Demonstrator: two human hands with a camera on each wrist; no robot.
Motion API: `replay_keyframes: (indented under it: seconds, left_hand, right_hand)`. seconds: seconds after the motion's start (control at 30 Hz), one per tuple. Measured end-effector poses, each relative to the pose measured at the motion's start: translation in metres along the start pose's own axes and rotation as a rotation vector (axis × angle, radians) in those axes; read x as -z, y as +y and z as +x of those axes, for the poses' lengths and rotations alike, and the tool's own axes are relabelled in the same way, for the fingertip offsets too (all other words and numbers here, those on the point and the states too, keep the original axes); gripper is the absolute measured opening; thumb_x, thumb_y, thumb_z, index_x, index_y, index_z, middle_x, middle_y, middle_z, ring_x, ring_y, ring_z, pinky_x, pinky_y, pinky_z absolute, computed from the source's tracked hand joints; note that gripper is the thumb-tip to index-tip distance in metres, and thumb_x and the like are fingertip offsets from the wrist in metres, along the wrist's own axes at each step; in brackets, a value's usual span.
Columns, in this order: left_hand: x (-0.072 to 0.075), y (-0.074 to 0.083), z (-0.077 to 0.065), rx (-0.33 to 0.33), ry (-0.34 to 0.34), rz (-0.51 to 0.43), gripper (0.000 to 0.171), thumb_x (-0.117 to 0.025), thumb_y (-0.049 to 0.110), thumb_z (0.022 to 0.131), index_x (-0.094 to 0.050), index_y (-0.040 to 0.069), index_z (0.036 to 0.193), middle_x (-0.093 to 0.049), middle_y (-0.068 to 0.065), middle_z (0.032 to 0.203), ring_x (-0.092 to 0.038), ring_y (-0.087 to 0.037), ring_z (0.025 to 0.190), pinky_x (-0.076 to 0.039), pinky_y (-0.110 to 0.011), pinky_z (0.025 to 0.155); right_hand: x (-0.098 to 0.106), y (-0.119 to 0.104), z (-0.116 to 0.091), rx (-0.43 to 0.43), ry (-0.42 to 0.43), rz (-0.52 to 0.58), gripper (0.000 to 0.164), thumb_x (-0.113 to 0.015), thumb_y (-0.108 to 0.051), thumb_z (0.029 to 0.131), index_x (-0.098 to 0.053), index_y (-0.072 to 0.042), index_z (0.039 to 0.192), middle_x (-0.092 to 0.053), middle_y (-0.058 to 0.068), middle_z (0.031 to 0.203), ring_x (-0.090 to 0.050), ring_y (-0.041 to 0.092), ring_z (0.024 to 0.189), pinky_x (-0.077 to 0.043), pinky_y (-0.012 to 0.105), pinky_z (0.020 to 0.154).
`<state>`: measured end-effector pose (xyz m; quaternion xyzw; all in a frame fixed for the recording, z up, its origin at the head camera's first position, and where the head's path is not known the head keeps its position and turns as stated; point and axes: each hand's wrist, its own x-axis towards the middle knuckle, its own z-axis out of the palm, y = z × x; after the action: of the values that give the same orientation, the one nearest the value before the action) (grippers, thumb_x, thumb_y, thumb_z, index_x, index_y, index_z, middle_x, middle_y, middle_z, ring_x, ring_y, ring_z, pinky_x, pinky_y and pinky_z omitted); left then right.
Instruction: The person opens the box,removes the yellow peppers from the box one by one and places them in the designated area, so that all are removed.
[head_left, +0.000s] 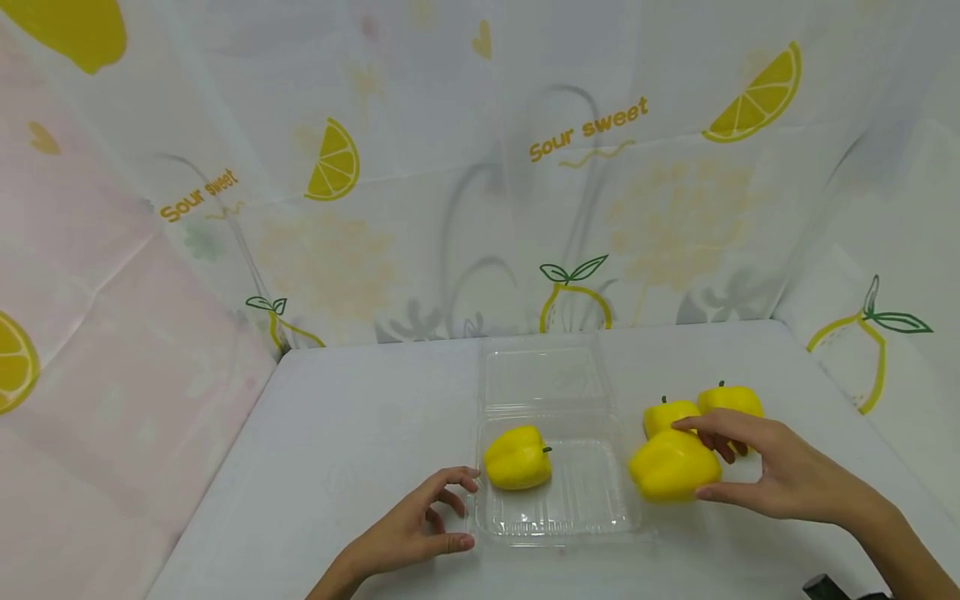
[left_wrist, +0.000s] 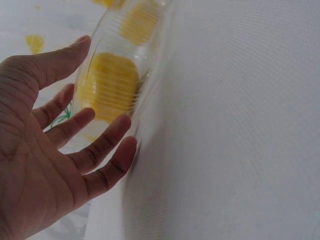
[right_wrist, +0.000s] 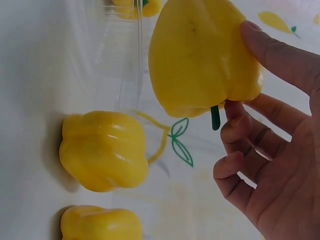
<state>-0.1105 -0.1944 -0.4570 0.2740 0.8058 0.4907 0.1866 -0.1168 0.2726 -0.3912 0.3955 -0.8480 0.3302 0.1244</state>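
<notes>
A yellow bell pepper [head_left: 675,467] is pinched between the thumb and fingers of my right hand [head_left: 780,467], raised off the table just right of a clear plastic clamshell box [head_left: 585,492]. Its green stem [right_wrist: 215,118] points down past the fingers in the right wrist view. Inside the box's base, at the left, lies another yellow bell pepper [head_left: 517,458]. My left hand [head_left: 412,525] is at the box's left side with relaxed, spread fingers, fingertips right at the wall. Through that wall the pepper in the box [left_wrist: 112,85] shows in the left wrist view.
Two more yellow bell peppers [head_left: 667,414] [head_left: 731,400] stand on the white table [head_left: 360,425] behind my right hand. The box's lid [head_left: 546,377] lies folded back towards the rear wall. A dark object [head_left: 823,587] sits at the bottom right edge. Lemon-printed cloth [head_left: 420,250] surrounds the table.
</notes>
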Motion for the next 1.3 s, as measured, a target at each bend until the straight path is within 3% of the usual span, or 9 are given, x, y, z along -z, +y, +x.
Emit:
replay_keyframes:
  seconds: [0.3,0.53,0.77,1.07,1.3]
  left_hand:
    - [0.0,0.001,0.001,-0.006,0.008,0.002,0.062,-0.078,0.021,0.087,-0.043,0.015,0.138,-0.046,-0.007,0.143,-0.059,-0.025,0.105,-0.054,-0.033,0.078]
    - [0.0,-0.001,0.001,-0.021,0.004,0.007,0.064,-0.078,0.02,0.087,-0.042,0.014,0.139,-0.048,-0.008,0.14,-0.059,-0.025,0.105,-0.054,-0.033,0.078]
    - [0.0,0.0,0.001,-0.016,0.008,0.008,0.065,-0.078,0.021,0.087,-0.042,0.015,0.14,-0.05,-0.007,0.137,-0.059,-0.025,0.105,-0.054,-0.033,0.078]
    - [0.0,0.001,0.0,0.002,0.005,-0.005,0.064,-0.078,0.021,0.087,-0.042,0.015,0.14,-0.05,-0.007,0.136,-0.058,-0.025,0.106,-0.054,-0.033,0.079]
    - [0.0,0.001,0.0,0.008,0.008,-0.007,0.065,-0.078,0.021,0.087,-0.042,0.015,0.141,-0.05,-0.007,0.136,-0.058,-0.026,0.106,-0.054,-0.033,0.079]
  right_hand:
    - [0.008,0.002,-0.009,-0.01,-0.047,-0.014,0.07,-0.092,-0.017,0.067,-0.059,-0.019,0.128,-0.047,-0.02,0.089,-0.046,-0.002,0.074,-0.037,0.015,0.06]
    - [0.009,0.008,-0.019,0.021,-0.061,0.066,0.067,-0.092,-0.013,0.065,-0.062,-0.012,0.125,-0.051,-0.014,0.09,-0.047,0.002,0.069,-0.035,0.017,0.056]
    - [0.013,0.011,-0.025,0.007,-0.136,0.118,0.065,-0.09,-0.016,0.069,-0.061,-0.012,0.127,-0.053,-0.013,0.093,-0.045,0.001,0.067,-0.037,0.017,0.053]
    - [0.016,0.013,-0.029,-0.072,-0.237,0.178,0.058,-0.085,-0.023,0.076,-0.061,-0.016,0.129,-0.056,-0.014,0.096,-0.047,0.002,0.068,-0.04,0.018,0.053]
    - [0.014,0.017,-0.031,-0.067,-0.279,0.214,0.059,-0.085,-0.022,0.077,-0.06,-0.015,0.13,-0.063,-0.01,0.108,-0.048,0.002,0.067,-0.04,0.018,0.053]
